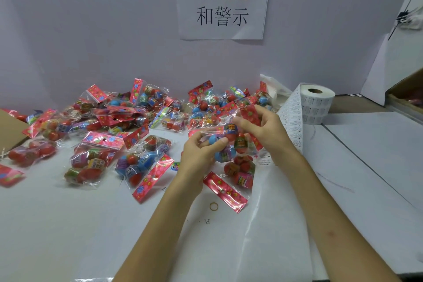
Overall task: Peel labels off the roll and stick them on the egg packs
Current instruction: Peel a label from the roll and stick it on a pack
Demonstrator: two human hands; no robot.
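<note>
In the head view, both hands held one egg pack (pixel 230 137) above the white table (pixel 68 224): a clear bag of blue and red eggs under a red flowered header. The left hand (pixel 201 153) curled its fingers round the eggs at the lower end; the right hand (pixel 263 128) pinched the bag near the header. A label strip (pixel 290 121) ran just beside the right wrist, trailing from the label roll (pixel 317 103) standing at the right. More packs (pixel 137 110) lay heaped to the left, and one lay below the hands near a rubber band (pixel 214 206).
</note>
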